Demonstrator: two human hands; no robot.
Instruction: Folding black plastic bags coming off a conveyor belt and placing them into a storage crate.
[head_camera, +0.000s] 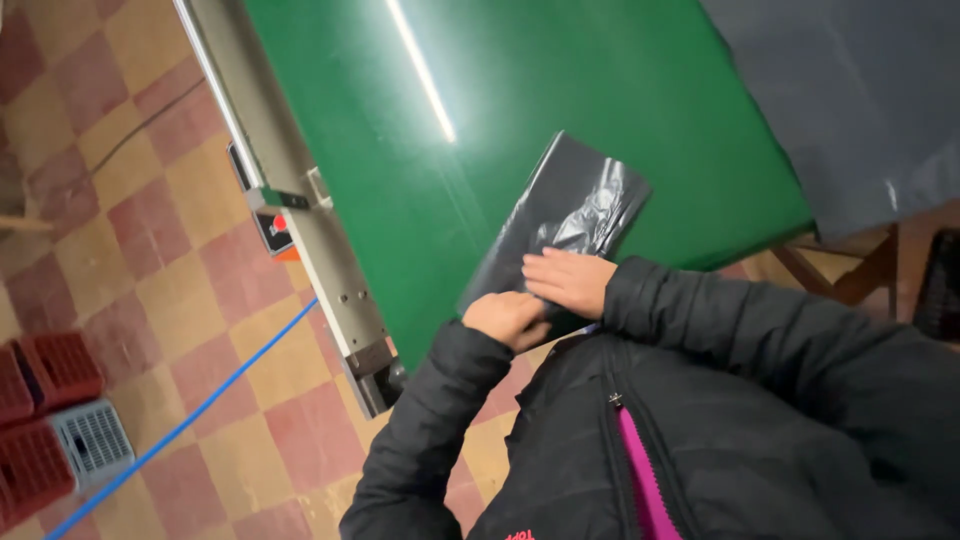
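Seen from above, a person in a black padded jacket with a pink zip lining leans over a smooth green tabletop edged by a grey metal side rail. Far left of the tabletop, red and grey plastic crates sit on a red and yellow checkered tile floor, and a blue cable runs across the tiles toward the rail. On the near edge of the tabletop lies a flat, glossy black plastic bag, angled so one corner points away from the person. The left hand rests on the bag's near corner with its fingers curled in, apparently pinching or pinning the plastic, though the grip itself is hidden. Just right of it, the right hand lies palm down, fingers stretched flat on the bag, seemingly pressing it so that it stays smooth and still. At the right end of the tabletop, a large dark grey plastic sheet drapes over the surface.
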